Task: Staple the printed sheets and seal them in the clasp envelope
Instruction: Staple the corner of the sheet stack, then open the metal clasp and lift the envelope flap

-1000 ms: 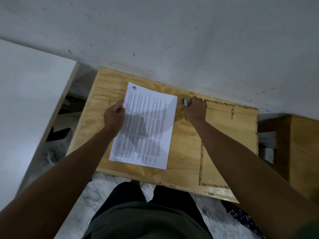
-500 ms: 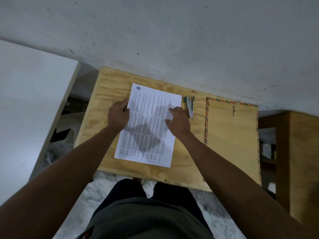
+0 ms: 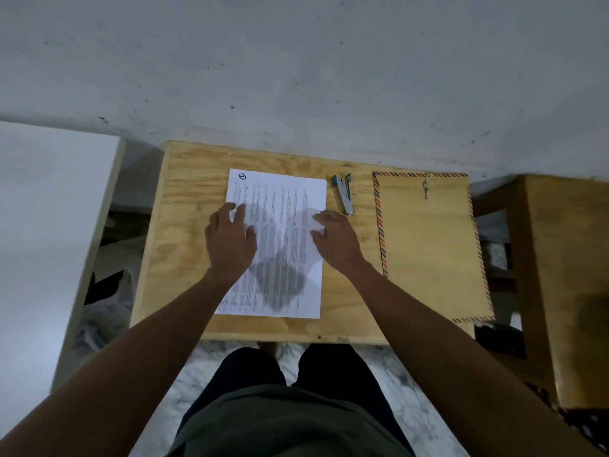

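The white printed sheets (image 3: 280,206) lie flat in the middle of the small plywood table (image 3: 184,225). My left hand (image 3: 230,242) rests on their left edge with fingers spread. My right hand (image 3: 336,240) lies on their right edge, fingers fairly straight. A small teal and silver stapler (image 3: 343,193) sits just right of the sheets' top corner, a little beyond my right fingertips. The brown clasp envelope (image 3: 431,252) with striped red and blue borders lies flat at the table's right, its metal clasp (image 3: 426,189) near the far edge.
A pale wall stands right behind the table. A white panel (image 3: 43,242) stands at the left, and a wooden stool or stand (image 3: 560,275) at the right. My knees in dark trousers sit under the table's near edge, over a marbled floor.
My right hand let go of the stapler, left it beside the sheets and came onto the right edge of the paper. My left hand slid further onto the sheets, which now lie straighter.
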